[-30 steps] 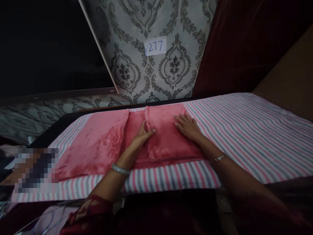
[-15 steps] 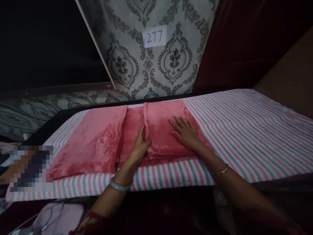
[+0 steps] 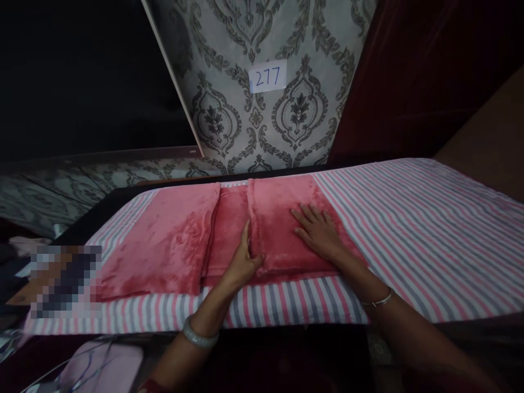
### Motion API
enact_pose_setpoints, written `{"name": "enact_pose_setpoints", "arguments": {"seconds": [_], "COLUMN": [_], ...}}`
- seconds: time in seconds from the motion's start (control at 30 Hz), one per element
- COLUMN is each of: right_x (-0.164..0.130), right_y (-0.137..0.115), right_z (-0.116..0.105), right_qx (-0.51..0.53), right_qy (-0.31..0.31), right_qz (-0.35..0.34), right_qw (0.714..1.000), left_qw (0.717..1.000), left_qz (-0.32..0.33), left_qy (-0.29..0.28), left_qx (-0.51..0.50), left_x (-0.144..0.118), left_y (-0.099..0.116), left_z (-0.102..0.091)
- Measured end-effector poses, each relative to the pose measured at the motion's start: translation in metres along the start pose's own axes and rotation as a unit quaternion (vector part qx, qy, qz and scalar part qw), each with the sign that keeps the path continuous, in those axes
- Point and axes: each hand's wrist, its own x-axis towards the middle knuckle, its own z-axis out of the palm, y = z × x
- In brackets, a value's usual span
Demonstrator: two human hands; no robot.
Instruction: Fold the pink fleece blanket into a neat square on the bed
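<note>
A pink plush blanket [image 3: 233, 218] lies with both ends folded inward, leaving a strip of its lower layer showing between the two folded panels. My left hand [image 3: 241, 265] is at the inner edge of the right panel [image 3: 274, 207]. Its fingers point away along that edge, and the thumb is spread apart, touching near the front corner. Flat on the same panel, towards its right side, rests my right hand [image 3: 321, 232] with fingers spread. The left panel [image 3: 164, 234] is untouched.
A pink, white and grey striped cloth [image 3: 426, 234] covers the table under the blanket. Behind stands a patterned wall with a paper marked 277 [image 3: 268, 76]. A dark screen [image 3: 90, 82] is at upper left, with a blurred-out patch [image 3: 65, 281] below it. A pink seat [image 3: 108, 365] sits lower left.
The whole view has shifted slightly, so everything appears a little lower and further right. My left hand has slid slightly nearer along the panel edge. My right hand stays flat on the panel.
</note>
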Motion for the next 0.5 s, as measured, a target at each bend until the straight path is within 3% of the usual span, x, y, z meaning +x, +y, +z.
{"name": "enact_pose_setpoints", "arguments": {"seconds": [0.27,0.5], "right_x": [0.0015,0.0024], "right_y": [0.0002,0.0013], "right_z": [0.0053,0.0105], "right_qx": [-0.005,-0.005], "right_qy": [0.013,0.032], "right_qz": [-0.004,-0.009], "right_qw": [1.000,0.999], "left_qw": [0.997,0.999], "left_qz": [-0.012,-0.004], "left_qy": [-0.041,-0.031], "left_qx": [-0.058,-0.013], "left_x": [-0.0037,-0.0063], "left_y": [-0.0032,-0.0032], "left_z": [-0.0050,-0.0068]}}
